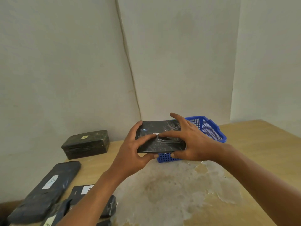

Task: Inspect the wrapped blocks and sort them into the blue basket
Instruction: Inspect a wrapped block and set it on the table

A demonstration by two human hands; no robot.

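Above the blue basket (pixel 210 128), left hand (pixel 130 154) and right hand (pixel 190 141) grip a white-labelled wrapped block (pixel 162 137).

The block (pixel 160 137) I hold is wrapped in glossy, crinkled black plastic film with a small white paper label, the basket (pixel 210 128) is blue plastic mesh, and the table (pixel 254 154) is matt wood, worn pale.
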